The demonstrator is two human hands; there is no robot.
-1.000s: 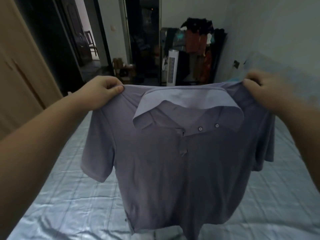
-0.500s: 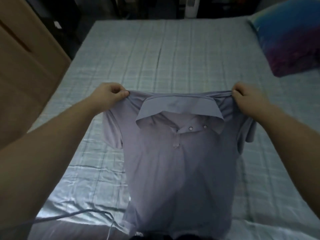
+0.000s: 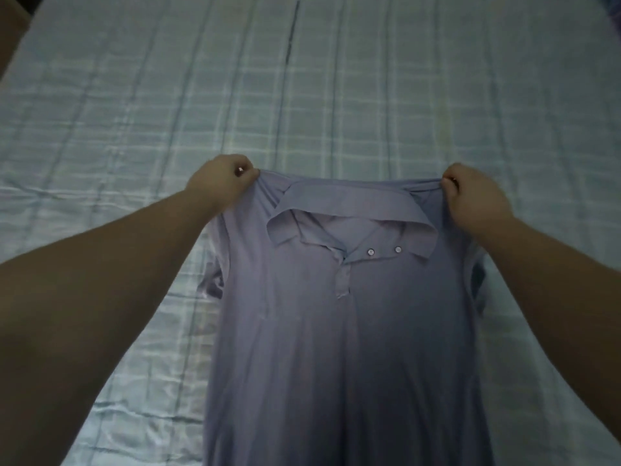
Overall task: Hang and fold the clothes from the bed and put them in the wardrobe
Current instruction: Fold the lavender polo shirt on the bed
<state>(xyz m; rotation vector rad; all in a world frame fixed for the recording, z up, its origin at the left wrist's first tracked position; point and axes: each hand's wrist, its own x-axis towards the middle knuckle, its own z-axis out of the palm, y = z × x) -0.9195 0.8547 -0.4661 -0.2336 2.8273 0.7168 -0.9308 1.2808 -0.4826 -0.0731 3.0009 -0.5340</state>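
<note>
While pinched at both shoulders, shirt [image 3: 336,348]: spread front-up over the bed [image 3: 302,95], collar end far from the body, hem end near and cut off by the frame edge.
left grip [image 3: 223,183]: clenched on the shoulder seam on its own side, pinching bunched fabric between thumb and fingers.
right grip [image 3: 475,196]: clenched on the opposite shoulder seam, same pinch.
axis: long axis collar to hem, running straight away from the body; shoulder line crosswise between the two grips, pulled fairly taut.
reach: level and roughly symmetric, neither side nearer; rest of the cloth below both, toward the body.
bed contact: cannot tell whether resting on the sheet or hanging clear.
look: thin lilac-grey polo, soft and limp; collar [image 3: 349,210] flopped open, placket undone, two buttons [image 3: 371,252] showing; short sleeves [image 3: 213,280] partly tucked behind.
step (judged): laying flat for folding, not hanging.
next (judged): lower both sides together, shoulder line square to the sheet checks; likely to skew or crease on an uneven drop.
</note>
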